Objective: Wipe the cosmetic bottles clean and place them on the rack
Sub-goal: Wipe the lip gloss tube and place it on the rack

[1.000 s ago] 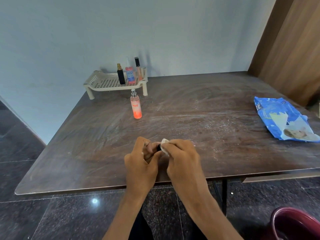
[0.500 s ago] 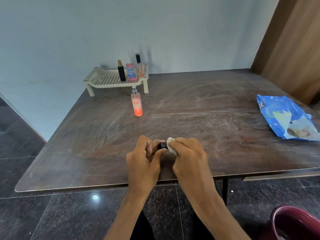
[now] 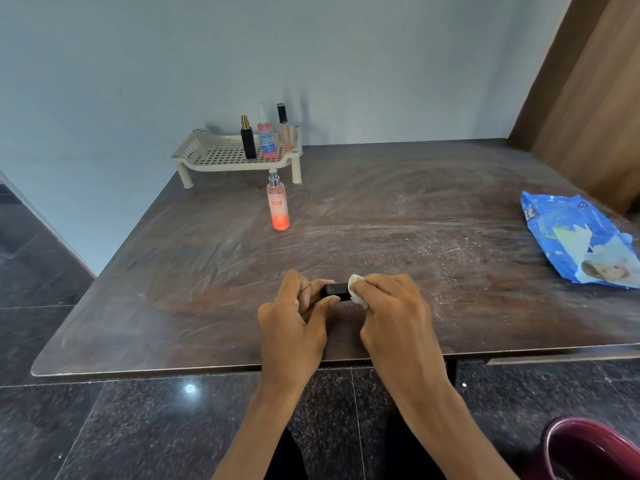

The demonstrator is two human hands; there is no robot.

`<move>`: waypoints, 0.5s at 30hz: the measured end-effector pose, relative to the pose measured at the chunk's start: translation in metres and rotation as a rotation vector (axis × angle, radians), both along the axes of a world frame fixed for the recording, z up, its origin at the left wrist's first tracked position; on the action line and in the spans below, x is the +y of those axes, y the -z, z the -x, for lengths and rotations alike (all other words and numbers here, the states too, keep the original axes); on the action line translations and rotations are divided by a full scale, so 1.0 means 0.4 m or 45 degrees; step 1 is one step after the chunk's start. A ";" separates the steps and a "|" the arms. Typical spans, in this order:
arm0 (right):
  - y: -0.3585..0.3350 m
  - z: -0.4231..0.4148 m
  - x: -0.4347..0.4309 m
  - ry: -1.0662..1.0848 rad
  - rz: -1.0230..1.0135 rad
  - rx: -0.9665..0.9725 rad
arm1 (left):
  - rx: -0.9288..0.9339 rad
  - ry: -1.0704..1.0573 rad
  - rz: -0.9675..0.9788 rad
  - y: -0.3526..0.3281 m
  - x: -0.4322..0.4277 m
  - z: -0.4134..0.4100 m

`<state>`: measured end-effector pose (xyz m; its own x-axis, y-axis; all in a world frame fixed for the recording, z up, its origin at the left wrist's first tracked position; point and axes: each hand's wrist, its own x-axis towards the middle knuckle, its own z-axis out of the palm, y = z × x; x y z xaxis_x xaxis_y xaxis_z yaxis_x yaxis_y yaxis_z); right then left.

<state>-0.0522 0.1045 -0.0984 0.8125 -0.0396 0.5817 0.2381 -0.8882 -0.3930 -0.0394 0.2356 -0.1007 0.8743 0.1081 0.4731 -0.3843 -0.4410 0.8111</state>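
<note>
A dark brown table (image 3: 381, 209) is standing against a pale blue wall (image 3: 311, 46), and its surface is showing pale streaks. One cream perforated rack (image 3: 214, 157) at the far left corner is carrying three upright items: one black bottle (image 3: 248, 142) with a gold cap, one pink bottle (image 3: 267, 138) with a blue label, and one slim tube (image 3: 284, 128) with a black cap. One orange spray bottle (image 3: 277, 206) is standing upright on the table just in front of the rack, not touching it. One small black bottle (image 3: 335, 290) is lying level between both hands near the front edge. The left hand (image 3: 294, 323) is pinching its left end, with the fingers curled and the thumb along the near side. The right hand (image 3: 394, 313) is curling round one white wipe (image 3: 356, 289) and pressing it against the bottle's right end, which the wipe is hiding. One blue wipes pack (image 3: 581, 240) is lying at the right edge, well apart. One maroon bucket (image 3: 595, 448) is showing at the lower right.
</note>
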 end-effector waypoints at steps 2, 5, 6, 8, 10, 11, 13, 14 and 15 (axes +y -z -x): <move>0.001 0.021 -0.005 -0.017 0.019 -0.028 | -0.008 0.011 0.000 -0.003 -0.002 0.001; -0.004 0.025 -0.006 -0.029 0.054 -0.027 | 0.015 0.019 0.001 0.004 0.003 -0.004; -0.006 0.018 -0.006 -0.031 0.062 -0.016 | 0.018 0.028 -0.004 0.005 0.005 -0.005; -0.013 -0.002 -0.004 -0.034 0.079 0.034 | 0.006 0.040 -0.016 0.008 0.007 -0.005; -0.021 -0.019 -0.003 -0.037 0.107 0.097 | -0.002 0.039 -0.026 0.007 0.006 -0.003; -0.022 -0.023 -0.003 -0.044 0.123 0.105 | -0.004 0.034 -0.022 0.006 0.005 -0.003; -0.017 -0.017 -0.007 -0.060 0.134 0.077 | -0.004 0.018 -0.003 0.011 0.006 -0.006; -0.012 -0.007 -0.012 -0.067 0.128 0.049 | -0.001 0.010 0.010 0.014 0.007 -0.009; -0.007 0.004 -0.017 -0.069 0.111 0.019 | 0.002 0.009 0.028 0.019 0.009 -0.013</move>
<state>-0.0538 0.0977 -0.0957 0.8205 0.0550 0.5690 0.2814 -0.9053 -0.3182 -0.0343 0.2393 -0.1082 0.8758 0.1123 0.4694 -0.3862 -0.4200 0.8212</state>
